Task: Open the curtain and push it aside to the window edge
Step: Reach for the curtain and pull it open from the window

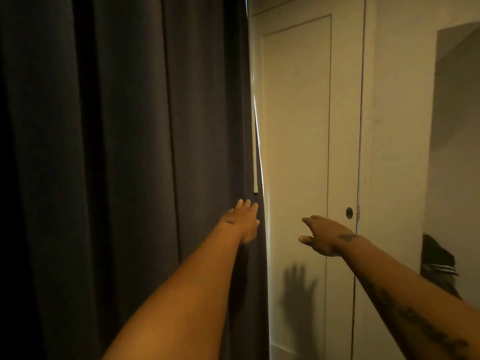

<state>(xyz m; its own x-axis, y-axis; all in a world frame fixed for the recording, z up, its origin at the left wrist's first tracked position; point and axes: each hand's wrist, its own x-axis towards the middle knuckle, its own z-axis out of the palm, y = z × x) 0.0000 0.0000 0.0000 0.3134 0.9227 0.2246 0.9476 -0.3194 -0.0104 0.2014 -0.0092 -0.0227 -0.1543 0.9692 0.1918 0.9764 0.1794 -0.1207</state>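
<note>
left hand [242, 220] flat on curtain [124, 152] edge, fingers open, gripping nothing | right hand [320, 236] spread, empty | risk: you push without a grip and the fabric slips past

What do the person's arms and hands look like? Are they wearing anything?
Both arms are bare: no sleeves, gloves, watch or rings show. The left hand has a small dark mark near the wrist. The right hand has a dark tattoo at the wrist, and more dark tattoo patterns run along that forearm.

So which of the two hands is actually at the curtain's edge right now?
The left hand: its fingers reach the dark curtain edge just below the white wand. The right hand hovers apart, before the white door.
</note>
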